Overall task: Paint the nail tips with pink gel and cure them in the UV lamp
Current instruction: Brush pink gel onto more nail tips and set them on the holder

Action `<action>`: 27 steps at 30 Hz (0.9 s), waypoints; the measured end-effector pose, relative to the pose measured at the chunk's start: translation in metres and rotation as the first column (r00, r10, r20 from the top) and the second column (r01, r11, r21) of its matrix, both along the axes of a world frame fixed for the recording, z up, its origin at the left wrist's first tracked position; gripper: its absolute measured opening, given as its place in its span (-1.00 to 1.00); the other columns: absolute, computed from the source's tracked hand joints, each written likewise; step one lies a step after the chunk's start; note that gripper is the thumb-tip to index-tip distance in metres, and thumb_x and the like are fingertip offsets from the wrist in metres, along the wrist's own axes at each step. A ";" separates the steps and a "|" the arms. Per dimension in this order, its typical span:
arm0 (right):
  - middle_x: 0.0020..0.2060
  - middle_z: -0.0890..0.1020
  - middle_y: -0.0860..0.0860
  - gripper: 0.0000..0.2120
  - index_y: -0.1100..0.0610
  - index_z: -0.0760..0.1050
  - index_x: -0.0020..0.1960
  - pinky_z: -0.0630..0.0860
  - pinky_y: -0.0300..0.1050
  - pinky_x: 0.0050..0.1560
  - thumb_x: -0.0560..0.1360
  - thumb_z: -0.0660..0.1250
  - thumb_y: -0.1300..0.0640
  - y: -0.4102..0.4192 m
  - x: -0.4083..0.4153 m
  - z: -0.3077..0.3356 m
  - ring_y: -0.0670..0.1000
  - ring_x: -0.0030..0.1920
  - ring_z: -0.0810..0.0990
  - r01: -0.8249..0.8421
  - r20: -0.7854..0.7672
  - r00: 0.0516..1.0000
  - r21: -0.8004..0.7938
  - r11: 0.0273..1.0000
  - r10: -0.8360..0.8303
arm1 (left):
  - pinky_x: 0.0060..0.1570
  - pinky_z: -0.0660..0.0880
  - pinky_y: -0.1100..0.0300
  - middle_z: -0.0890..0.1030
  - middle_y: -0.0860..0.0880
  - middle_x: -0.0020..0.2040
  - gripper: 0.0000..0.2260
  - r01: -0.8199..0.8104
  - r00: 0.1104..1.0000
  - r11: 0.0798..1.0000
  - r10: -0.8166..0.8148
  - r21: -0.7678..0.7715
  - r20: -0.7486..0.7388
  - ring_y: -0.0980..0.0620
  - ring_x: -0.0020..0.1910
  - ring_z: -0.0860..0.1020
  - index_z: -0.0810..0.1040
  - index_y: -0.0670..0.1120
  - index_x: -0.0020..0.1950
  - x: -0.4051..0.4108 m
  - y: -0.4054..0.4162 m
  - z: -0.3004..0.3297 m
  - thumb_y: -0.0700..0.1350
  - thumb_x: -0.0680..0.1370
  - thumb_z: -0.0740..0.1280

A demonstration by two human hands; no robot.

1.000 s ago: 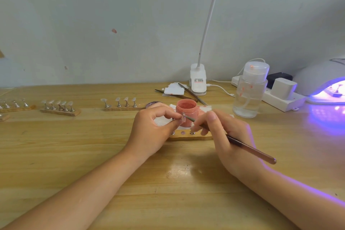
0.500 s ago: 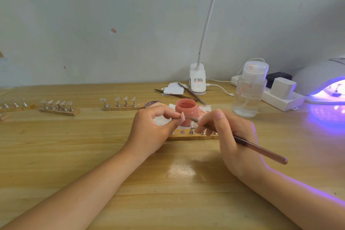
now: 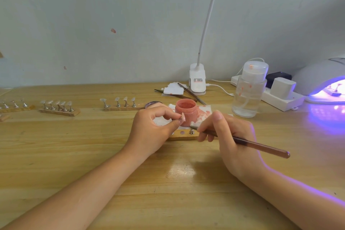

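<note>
The left hand [image 3: 149,132] pinches a nail tip [image 3: 183,117] between thumb and forefinger. Just beside it, the right hand [image 3: 229,140] grips a brush [image 3: 242,141], apparently pencil-style; both forearms angle inward.

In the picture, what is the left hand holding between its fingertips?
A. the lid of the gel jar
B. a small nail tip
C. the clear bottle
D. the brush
B: the left hand pinches a small nail tip in front of the open pink gel jar, while the right hand holds the brush and the clear bottle stands untouched on the table.
</note>
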State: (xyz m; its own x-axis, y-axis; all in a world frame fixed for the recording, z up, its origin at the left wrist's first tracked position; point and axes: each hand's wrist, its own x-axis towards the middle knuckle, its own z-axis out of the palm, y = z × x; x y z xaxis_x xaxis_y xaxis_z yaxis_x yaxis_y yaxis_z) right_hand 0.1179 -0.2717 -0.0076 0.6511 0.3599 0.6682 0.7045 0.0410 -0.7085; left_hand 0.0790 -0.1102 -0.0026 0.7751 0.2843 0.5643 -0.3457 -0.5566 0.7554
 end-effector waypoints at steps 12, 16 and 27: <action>-0.39 0.57 -0.14 -0.63 0.04 0.51 -0.29 0.40 -0.37 -0.23 0.53 0.03 -0.05 0.002 0.001 0.001 -0.21 -0.29 0.54 0.041 0.059 0.998 -0.066 0.997 -0.037 | -0.11 0.42 0.38 0.61 -0.06 -0.28 -0.83 -0.004 1.000 1.000 0.004 0.000 -0.015 0.05 -0.21 0.53 0.61 0.00 -0.32 0.000 0.000 0.000 -0.27 0.33 0.48; -0.45 0.58 0.01 -0.57 0.12 0.51 -0.35 0.41 -0.34 -0.28 0.52 0.04 -0.06 0.000 -0.001 0.000 -0.17 -0.36 0.52 -0.006 0.006 1.000 -0.005 1.000 0.006 | -0.08 0.44 0.30 0.62 -0.11 -0.27 -0.83 -0.004 1.000 1.000 0.004 -0.011 -0.024 0.03 -0.20 0.55 0.62 -0.02 -0.31 0.000 0.000 0.001 -0.28 0.34 0.48; -0.37 0.59 -0.12 -0.64 0.08 0.51 -0.28 0.44 -0.32 -0.24 0.54 0.05 -0.01 0.001 0.000 0.002 -0.18 -0.29 0.55 0.004 0.015 1.000 0.016 1.000 -0.004 | -0.05 0.45 0.29 0.64 -0.11 -0.26 -0.90 0.012 1.000 0.999 -0.012 -0.035 -0.013 0.03 -0.17 0.57 0.63 -0.06 -0.30 0.000 -0.001 0.001 -0.24 0.35 0.48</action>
